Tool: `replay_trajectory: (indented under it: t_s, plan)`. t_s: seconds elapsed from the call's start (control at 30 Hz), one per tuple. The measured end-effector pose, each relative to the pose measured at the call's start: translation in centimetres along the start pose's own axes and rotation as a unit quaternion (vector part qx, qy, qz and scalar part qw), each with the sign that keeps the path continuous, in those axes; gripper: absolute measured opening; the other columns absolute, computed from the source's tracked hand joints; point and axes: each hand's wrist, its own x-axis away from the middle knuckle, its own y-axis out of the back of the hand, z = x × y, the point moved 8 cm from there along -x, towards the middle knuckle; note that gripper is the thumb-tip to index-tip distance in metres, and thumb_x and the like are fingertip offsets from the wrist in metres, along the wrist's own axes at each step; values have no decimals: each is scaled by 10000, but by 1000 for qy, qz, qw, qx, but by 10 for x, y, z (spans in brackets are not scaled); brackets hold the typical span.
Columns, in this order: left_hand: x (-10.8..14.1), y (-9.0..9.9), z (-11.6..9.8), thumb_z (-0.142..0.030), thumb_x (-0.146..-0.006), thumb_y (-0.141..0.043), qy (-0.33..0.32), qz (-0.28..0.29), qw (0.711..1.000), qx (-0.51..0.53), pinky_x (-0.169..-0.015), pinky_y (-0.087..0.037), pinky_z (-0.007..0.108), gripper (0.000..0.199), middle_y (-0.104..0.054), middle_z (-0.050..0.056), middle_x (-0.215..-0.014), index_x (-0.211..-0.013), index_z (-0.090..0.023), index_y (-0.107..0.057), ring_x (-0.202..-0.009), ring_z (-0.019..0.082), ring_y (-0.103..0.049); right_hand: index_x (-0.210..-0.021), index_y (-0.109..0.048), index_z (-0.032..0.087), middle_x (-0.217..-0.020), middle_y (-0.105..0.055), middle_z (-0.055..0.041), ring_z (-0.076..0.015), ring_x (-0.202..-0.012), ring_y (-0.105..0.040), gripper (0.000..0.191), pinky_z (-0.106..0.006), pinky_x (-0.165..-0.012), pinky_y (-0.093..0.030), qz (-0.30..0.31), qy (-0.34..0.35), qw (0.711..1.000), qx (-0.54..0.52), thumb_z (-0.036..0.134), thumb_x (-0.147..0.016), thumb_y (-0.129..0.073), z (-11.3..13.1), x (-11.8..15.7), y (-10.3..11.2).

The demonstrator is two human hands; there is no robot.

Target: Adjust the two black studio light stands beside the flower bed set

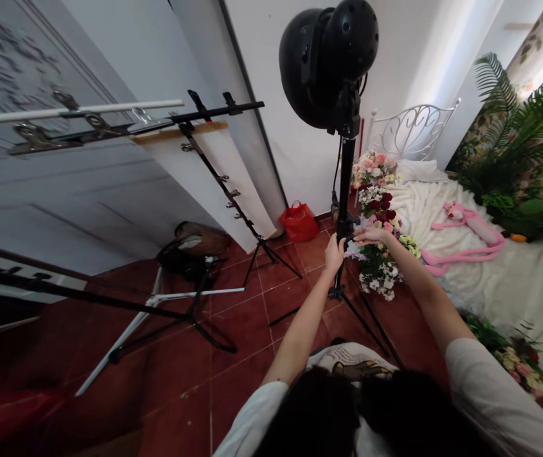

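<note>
On the red tile floor (242,324), a red plastic bag (301,223) is sitting; your left hand (334,255) is wrapping around the black tubular light stand (346,171), standing upright; your right hand (371,237) is pinching its small black knob (350,239).

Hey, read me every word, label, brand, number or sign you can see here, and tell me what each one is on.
No text here can be read with certainty.
White short-sleeved shirt with a brown print: small curved lines that look like lettering, too small and blurred to read.
Black round-headed studio lamp and its black metal stand: no lettering I can make out.
Red plastic bag: no readable words.
</note>
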Motion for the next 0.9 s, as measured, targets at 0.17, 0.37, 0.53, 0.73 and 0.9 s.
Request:
replay_trajectory:
  t_s: [0.17, 0.37, 0.53, 0.73, 0.9]
  plan:
    - [-1, -1, 3, -463, -927, -310, 9, 0, 1000, -13, -917, -453, 364, 432, -607, 136, -1169, -1201, -176, -480, -1090, 238, -579, -720, -584, 163, -639, -638, 26, -133, -601, -605, 247, -279, -688, -519, -67, 190, 970, 137, 99, -537, -737, 14, 4, -7]
    - [-1, -1, 3, -457, -927, -314, 5, -3, 1000, -17, -912, -457, 355, 416, -616, 121, -1158, -1195, -191, -488, -1090, 232, -581, -843, -630, 208, -1032, -669, -83, -234, -1048, -573, 204, -378, -974, -410, -258, 312, 869, 286, 93, -718, -517, 9, 35, -24]
    - [0, 1, 2, -438, -928, -332, -7, 3, 1000, -13, -886, -468, 339, 377, -632, 104, -1115, -1164, -199, -503, -1049, 217, -599, -1002, -601, 208, -1105, -643, -73, -228, -1099, -556, 289, -422, -1039, -353, -289, 330, 854, 278, 130, -741, -507, 13, 58, -44]
    - [-1, -1, 4, -376, -938, -317, -7, 18, 1000, -2, -880, -474, 348, 349, -639, 103, -1092, -1176, -190, -492, -1023, 210, -610, -1063, -579, 193, -1046, -670, -81, -225, -964, -628, 376, -354, -906, -468, -276, 336, 887, 156, 334, -724, -660, 35, 61, -59]
    - [-2, 3, 3, -465, -926, -314, -5, 26, 1000, 7, -908, -462, 354, 430, -604, 113, -1182, -1238, -197, -441, -1093, 223, -585, -929, -625, 188, -950, -695, -76, -233, -914, -634, 338, -362, -867, -489, -298, 344, 880, 133, 444, -715, -683, 71, 70, -60]
